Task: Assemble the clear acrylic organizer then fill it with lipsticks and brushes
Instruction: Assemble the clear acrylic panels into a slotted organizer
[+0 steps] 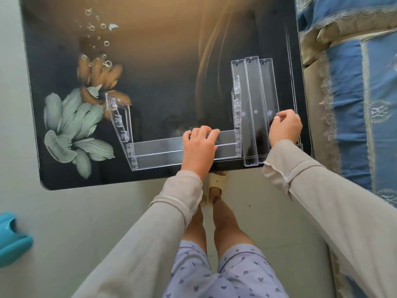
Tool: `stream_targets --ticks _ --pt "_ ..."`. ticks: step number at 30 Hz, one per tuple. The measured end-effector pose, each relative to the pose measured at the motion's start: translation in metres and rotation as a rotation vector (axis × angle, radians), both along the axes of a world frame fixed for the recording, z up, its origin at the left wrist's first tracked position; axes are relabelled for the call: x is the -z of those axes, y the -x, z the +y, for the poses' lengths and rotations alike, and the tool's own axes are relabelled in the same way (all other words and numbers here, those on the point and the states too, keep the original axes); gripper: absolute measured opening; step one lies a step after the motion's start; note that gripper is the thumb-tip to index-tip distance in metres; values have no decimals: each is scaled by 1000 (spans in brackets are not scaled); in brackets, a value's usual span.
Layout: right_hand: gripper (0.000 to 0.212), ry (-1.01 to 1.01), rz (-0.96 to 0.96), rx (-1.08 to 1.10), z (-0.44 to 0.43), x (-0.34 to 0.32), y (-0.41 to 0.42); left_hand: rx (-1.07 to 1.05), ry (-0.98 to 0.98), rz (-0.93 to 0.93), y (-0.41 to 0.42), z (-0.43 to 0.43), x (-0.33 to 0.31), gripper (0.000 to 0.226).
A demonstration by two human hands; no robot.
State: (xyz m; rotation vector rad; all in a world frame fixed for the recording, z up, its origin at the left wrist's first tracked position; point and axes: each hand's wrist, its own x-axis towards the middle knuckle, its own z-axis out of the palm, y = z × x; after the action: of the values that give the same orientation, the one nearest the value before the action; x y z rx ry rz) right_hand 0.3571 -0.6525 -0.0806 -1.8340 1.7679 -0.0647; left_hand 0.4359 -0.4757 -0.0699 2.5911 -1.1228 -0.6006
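Note:
A clear acrylic shelf tray [159, 148] lies across the near edge of the dark table, joined to a slanted clear side panel [119, 120] at its left end and another upright side panel [236, 104] at its right end. My left hand [199, 147] grips the tray's right half, fingers curled over its far rim. Three loose clear trays [254, 104] lie side by side to the right, pointing away from me. My right hand [284, 127] pinches the rightmost of these trays near its middle. No lipsticks or brushes are in view.
The glossy black table [161, 61] carries a printed flower and fish picture on its left half. A blue patterned bed cover [354, 93] runs along the table's right side. A teal plastic object [12, 239] sits on the floor at the lower left. My legs and feet are below the table's edge.

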Motion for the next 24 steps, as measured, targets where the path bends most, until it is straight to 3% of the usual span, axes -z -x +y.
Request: stream_targets --ticks 9,15,20,24 --pt "24 121 -133 -163 1 -42 5 -16 60 -3 -5 10 -12 40" --pt "33 58 -327 -516 51 -73 -19 -339 198 -66 -24 59 -33 35" --pt "45 93 -276 -887 92 -77 -51 -719 193 -114 -50 94 -35 53" --pt "41 73 -140 -1116 101 -65 -73 -878 209 15 -70 109 -27 57"
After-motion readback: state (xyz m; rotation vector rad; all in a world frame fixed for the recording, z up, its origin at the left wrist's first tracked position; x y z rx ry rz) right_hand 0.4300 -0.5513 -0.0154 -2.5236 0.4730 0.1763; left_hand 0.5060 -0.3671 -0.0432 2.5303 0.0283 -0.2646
